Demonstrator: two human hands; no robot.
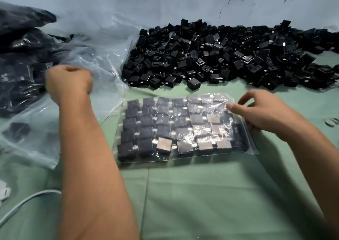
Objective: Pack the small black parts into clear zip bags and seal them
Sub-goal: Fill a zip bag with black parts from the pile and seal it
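Green table (201, 193) | left grip (70, 81) clutches blurred plastic (102, 56) | right grip (256, 109) released on bag (183, 127)

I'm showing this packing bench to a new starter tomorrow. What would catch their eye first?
Probably the long heap of loose black parts along the back wall. Next, the filled clear bag lying flat mid-table, parts in neat rows, with the right hand at its right edge. The left hand pinches loose plastic.

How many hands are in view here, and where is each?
2. The left hand is fisted at the loose clear plastic on the left; the right hand rests on the filled zip bag's right end. None appear hidden.
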